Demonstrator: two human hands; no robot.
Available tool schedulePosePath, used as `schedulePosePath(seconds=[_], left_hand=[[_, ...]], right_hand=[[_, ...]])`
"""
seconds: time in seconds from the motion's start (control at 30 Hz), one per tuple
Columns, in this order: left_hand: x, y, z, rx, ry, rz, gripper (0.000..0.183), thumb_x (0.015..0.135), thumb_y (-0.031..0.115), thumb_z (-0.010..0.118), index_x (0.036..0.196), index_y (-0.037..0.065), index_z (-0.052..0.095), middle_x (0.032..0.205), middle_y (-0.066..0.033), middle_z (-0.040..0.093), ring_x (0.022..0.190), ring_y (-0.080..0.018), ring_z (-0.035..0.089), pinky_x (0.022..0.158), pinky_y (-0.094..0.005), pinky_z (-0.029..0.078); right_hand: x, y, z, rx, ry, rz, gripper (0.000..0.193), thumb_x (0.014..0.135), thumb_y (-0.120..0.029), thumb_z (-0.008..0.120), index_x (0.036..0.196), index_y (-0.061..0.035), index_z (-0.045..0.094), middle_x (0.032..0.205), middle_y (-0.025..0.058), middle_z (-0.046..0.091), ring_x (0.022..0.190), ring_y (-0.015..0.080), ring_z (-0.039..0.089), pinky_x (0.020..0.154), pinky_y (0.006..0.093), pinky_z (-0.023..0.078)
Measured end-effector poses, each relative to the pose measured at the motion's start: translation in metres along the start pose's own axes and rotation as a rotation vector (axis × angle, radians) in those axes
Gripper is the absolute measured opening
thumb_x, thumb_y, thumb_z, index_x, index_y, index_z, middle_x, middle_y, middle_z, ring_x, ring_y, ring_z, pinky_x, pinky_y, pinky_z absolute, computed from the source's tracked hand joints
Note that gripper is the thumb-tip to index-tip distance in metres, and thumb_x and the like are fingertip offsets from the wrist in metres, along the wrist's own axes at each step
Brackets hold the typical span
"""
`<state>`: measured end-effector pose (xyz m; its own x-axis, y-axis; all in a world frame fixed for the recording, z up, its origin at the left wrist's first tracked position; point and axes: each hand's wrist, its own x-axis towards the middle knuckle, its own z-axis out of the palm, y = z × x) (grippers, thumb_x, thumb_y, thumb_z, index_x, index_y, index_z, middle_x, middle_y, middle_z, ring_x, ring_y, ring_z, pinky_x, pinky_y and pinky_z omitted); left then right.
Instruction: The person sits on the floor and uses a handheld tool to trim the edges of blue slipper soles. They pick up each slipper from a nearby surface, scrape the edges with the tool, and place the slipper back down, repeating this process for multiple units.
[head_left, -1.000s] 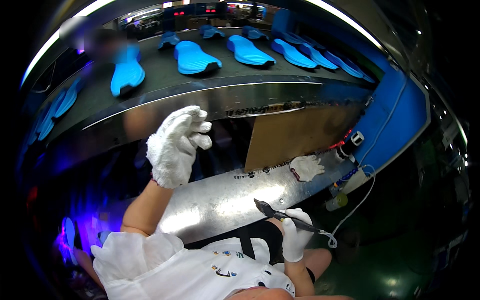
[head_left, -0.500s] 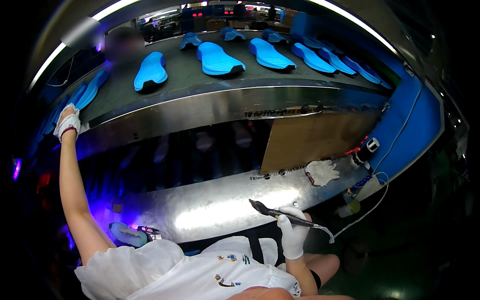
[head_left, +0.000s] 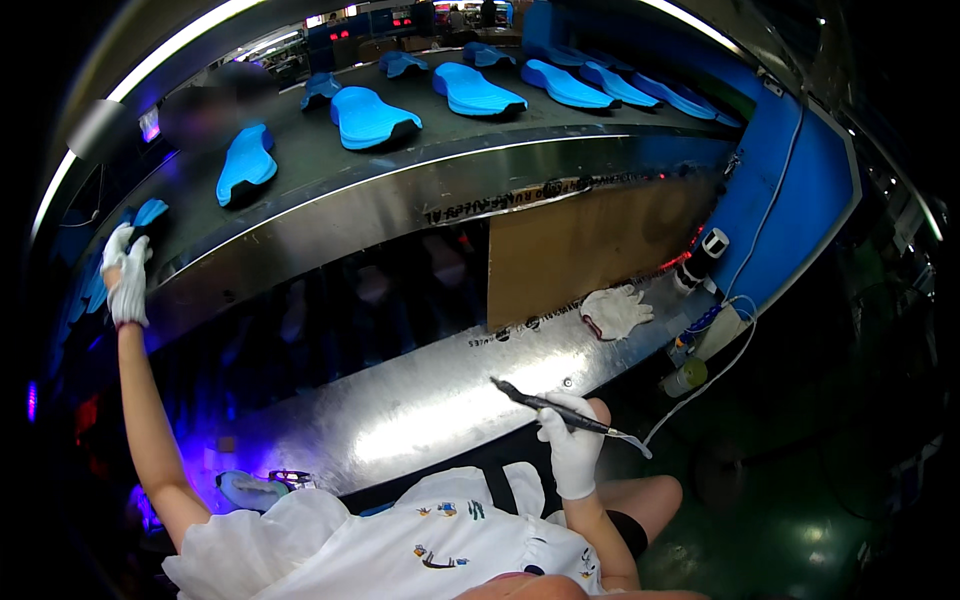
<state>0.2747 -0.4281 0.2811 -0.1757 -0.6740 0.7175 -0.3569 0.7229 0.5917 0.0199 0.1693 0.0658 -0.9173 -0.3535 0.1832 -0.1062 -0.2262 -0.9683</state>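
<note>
My left hand, in a white knit glove, reaches to the left end of the conveyor belt. Its fingers look spread, close to blue shoe soles; I see nothing held in them, though the far side of the hand is hidden. More sky-blue soles lie spaced along the belt, among them one broad sole with a dark end. Low on the right, my gloved right hand is closed around the handle of a black brush. Its bristle tip points up and left, over the metal shelf.
A shiny metal shelf runs below the belt, backed partly by a cardboard sheet. A loose white glove lies on it. A thin white tube trails from the brush handle. At the right stands a blue panel.
The view has turned, so most of the scene sits farther left. My left hand has come off the sole it was touching, fingers now spread. The right hand keeps its hold on the brush.
</note>
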Motion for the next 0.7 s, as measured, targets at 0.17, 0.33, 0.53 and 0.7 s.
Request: schedulePosePath(seconds=[0.17,0.33,0.53,0.7], left_hand=[[-0.202,0.186,0.102,-0.167,0.287,0.436,0.022,0.089,-0.001,0.068,0.110,-0.005,0.064,0.110,-0.0148,0.067,0.100,-0.0239,0.065,0.093,-0.0351,0.052],[-0.344,0.181,0.149,-0.496,-0.278,0.929,0.022,0.070,0.000,0.068,0.092,0.002,0.064,0.097,-0.0169,0.067,0.088,-0.0335,0.065,0.080,-0.0459,0.053],[-0.466,0.192,0.260,-0.895,-0.779,0.701,0.024,0.068,-0.003,0.072,0.090,0.003,0.062,0.111,-0.0185,0.063,0.104,-0.0365,0.063,0.087,-0.0400,0.054],[-0.482,0.183,0.263,-0.837,-1.194,-0.121,0.031,0.077,0.009,0.067,0.107,0.005,0.059,0.140,-0.0218,0.046,0.116,-0.0325,0.055,0.089,-0.0384,0.050]], right_hand=[[0.000,0.009,-0.025,0.015,0.267,0.024,0.021,0.090,-0.001,0.067,0.110,0.0033,0.061,0.091,0.0081,0.068,0.061,0.0077,0.060,0.054,0.0182,0.048],[-0.002,0.018,-0.057,-0.046,0.461,-0.021,0.022,0.090,-0.002,0.065,0.111,0.0022,0.062,0.086,0.0070,0.067,0.060,0.0065,0.055,0.056,0.0193,0.045],[0.005,0.039,-0.069,-0.092,0.519,0.024,0.021,0.089,-0.008,0.070,0.107,0.0024,0.066,0.083,0.0032,0.065,0.063,0.0066,0.054,0.057,0.0217,0.044],[0.057,0.096,-0.064,-0.485,0.398,0.020,0.028,0.085,-0.024,0.075,0.089,0.0033,0.072,0.078,0.0112,0.072,0.069,0.0217,0.067,0.064,0.0363,0.050]])
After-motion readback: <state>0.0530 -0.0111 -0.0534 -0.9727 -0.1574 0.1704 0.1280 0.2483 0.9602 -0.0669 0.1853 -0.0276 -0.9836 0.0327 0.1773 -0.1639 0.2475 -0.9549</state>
